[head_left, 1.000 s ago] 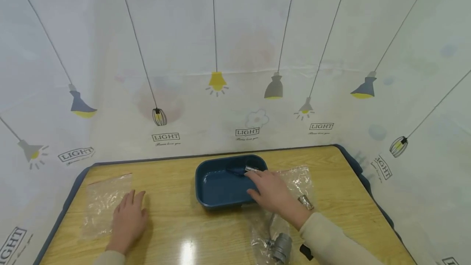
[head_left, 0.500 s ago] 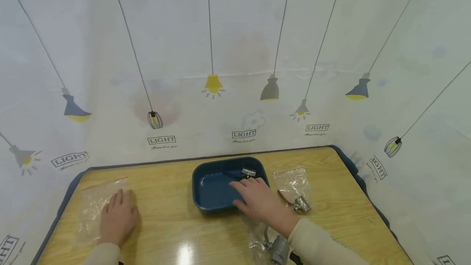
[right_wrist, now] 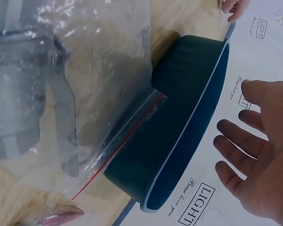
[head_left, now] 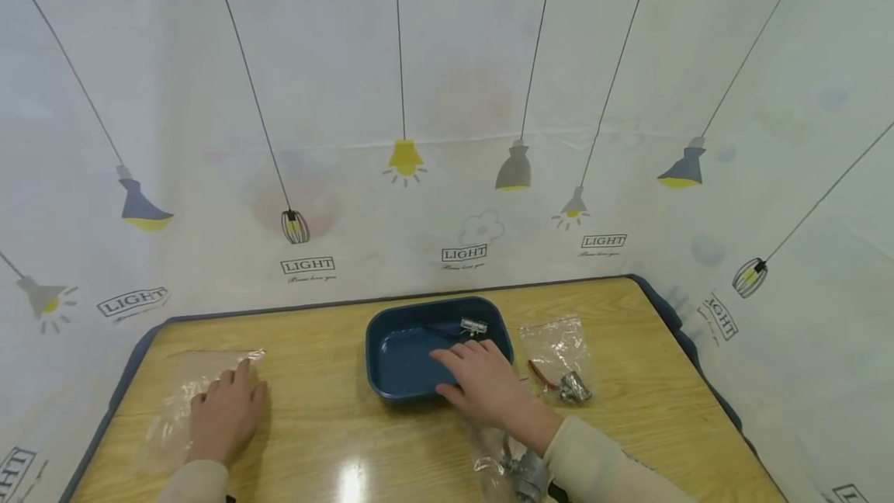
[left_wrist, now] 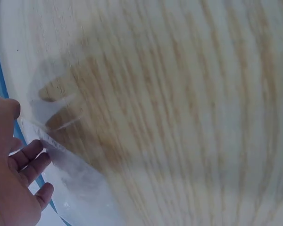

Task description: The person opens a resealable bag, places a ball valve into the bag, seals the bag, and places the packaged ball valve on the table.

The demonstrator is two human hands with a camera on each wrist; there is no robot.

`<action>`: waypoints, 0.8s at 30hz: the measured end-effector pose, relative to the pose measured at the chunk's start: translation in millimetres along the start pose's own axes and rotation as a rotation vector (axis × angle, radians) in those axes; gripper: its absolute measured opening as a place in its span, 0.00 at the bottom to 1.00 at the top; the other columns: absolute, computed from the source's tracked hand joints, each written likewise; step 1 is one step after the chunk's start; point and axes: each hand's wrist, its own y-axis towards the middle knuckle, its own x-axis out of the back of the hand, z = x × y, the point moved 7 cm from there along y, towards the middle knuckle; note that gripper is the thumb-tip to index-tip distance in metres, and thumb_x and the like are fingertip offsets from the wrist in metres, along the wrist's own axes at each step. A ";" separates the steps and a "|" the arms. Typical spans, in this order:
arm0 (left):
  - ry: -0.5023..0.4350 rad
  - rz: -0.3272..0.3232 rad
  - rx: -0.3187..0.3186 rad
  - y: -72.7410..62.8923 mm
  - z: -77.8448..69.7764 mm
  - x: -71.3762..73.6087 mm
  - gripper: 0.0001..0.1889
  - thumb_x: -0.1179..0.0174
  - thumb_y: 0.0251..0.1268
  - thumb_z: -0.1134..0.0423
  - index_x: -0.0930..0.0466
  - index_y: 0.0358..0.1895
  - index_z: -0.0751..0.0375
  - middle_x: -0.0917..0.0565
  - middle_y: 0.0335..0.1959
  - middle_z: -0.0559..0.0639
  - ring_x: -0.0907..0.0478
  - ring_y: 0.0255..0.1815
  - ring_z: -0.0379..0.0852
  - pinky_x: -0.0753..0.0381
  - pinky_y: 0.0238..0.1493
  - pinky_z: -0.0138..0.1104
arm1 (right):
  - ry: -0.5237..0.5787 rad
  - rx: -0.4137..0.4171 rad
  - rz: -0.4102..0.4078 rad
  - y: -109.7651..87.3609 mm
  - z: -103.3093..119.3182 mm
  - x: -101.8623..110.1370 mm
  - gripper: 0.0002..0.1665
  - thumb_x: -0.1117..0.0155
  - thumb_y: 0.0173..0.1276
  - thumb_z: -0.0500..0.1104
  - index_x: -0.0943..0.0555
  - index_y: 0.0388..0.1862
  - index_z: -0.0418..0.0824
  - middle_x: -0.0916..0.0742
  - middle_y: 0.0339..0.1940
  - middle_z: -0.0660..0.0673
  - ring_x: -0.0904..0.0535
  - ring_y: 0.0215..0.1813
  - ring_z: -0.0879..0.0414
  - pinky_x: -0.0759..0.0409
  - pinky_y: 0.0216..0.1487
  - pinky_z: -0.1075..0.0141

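My left hand [head_left: 226,414] lies over a clear plastic bag [head_left: 178,402] on the left of the table; its fingers touch the bag's edge, and in the left wrist view the thumb stands apart from them. My right hand [head_left: 482,383] hovers at the front right of a dark blue tray [head_left: 391,394], fingers loosely bent and holding nothing. Inside the tray lies a small silver cylinder [head_left: 473,326] beside something dark. Under the right forearm is a clear zip bag [right_wrist: 108,165] with a grey cylindrical part with a lever [right_wrist: 61,113], partly hidden in the head view.
Right of the tray lies another clear bag [head_left: 555,344], with a silver cylindrical part [head_left: 574,386] and a red strip [head_left: 541,373] at its lower end. The wood-grain table [head_left: 314,379] has a dark blue edge. A pale curtain printed with lamps [head_left: 405,161] surrounds it.
My right hand has drawn back from the silver cylinder toward the tray's front right side. The bag under my left hand has shifted, its top edge now reaching further right.
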 end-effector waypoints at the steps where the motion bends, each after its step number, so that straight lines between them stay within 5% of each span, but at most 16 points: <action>1: 0.008 -0.002 -0.003 0.1 -1.1 0.0 0.28 0.57 0.75 0.52 0.40 0.67 0.70 0.30 0.58 0.77 0.31 0.56 0.75 0.37 0.53 0.70 | -0.001 0.002 0.004 -0.2 0.3 -1.0 0.29 0.40 0.68 0.59 0.27 0.66 0.52 0.16 0.56 0.52 0.20 0.55 0.55 0.24 0.56 0.56; 5: 0.039 -0.023 -0.009 0.3 -2.5 -1.3 0.23 0.53 0.73 0.53 0.31 0.57 0.71 0.27 0.56 0.75 0.29 0.54 0.73 0.34 0.50 0.67 | 0.003 0.010 0.031 -1.3 2.8 -5.0 0.29 0.42 0.70 0.60 0.28 0.66 0.52 0.16 0.56 0.53 0.21 0.56 0.56 0.25 0.56 0.57; 15: 0.122 -0.210 -0.109 -6.8 -20.5 8.0 0.12 0.40 0.65 0.61 0.22 0.44 0.67 0.17 0.39 0.68 0.21 0.40 0.67 0.28 0.42 0.62 | 0.018 0.034 0.045 -1.2 9.6 -9.2 0.28 0.42 0.70 0.60 0.27 0.66 0.53 0.16 0.54 0.53 0.21 0.55 0.56 0.25 0.56 0.57; 24: 0.228 -0.178 -0.122 -7.1 -31.5 5.9 0.09 0.48 0.66 0.69 0.20 0.44 0.64 0.17 0.40 0.64 0.18 0.35 0.62 0.28 0.46 0.61 | 0.011 0.068 0.039 1.7 17.7 -11.4 0.28 0.41 0.69 0.60 0.27 0.65 0.53 0.15 0.53 0.54 0.20 0.55 0.57 0.26 0.57 0.57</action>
